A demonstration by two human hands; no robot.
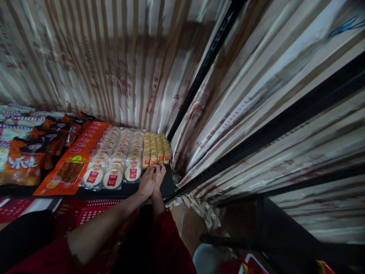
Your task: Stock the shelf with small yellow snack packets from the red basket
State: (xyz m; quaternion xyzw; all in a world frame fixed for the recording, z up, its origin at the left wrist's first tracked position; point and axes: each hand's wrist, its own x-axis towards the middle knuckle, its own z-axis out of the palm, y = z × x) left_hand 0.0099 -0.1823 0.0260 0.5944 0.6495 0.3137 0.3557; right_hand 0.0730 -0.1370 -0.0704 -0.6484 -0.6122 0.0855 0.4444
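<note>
Person in dark red sleeves, both hands up at the front right of a black shelf (167, 187). Left hand (147, 182) and right hand (159, 176) side by side, touching or nearly so, fingertips at the near end of the small yellow packets (153, 156). Whether the fingers are pinched on a packet or only resting against the front ones, I cannot tell: too dim, backs of the hands in the way. Yellow packets sit in tight rows at the shelf's right end, just beside the white round crackers (113, 179), which run in three columns. Left of those, an orange flat packet (74, 152) lies slanted, then the orange and black bags (26, 161), with striped bags (15, 133) beyond. Red basket (98, 208) below the shelf edge, striped curtain (128, 68) behind, black pole (199, 76) at the shelf corner.

Step in hand, my read: placing or squaring up the front of the yellow rows; rows look mostly straight already. Next move would call for a light push with both hands, keeping the front ends level, then a clean let-go without tipping the packets or nudging the crackers next to them
</note>
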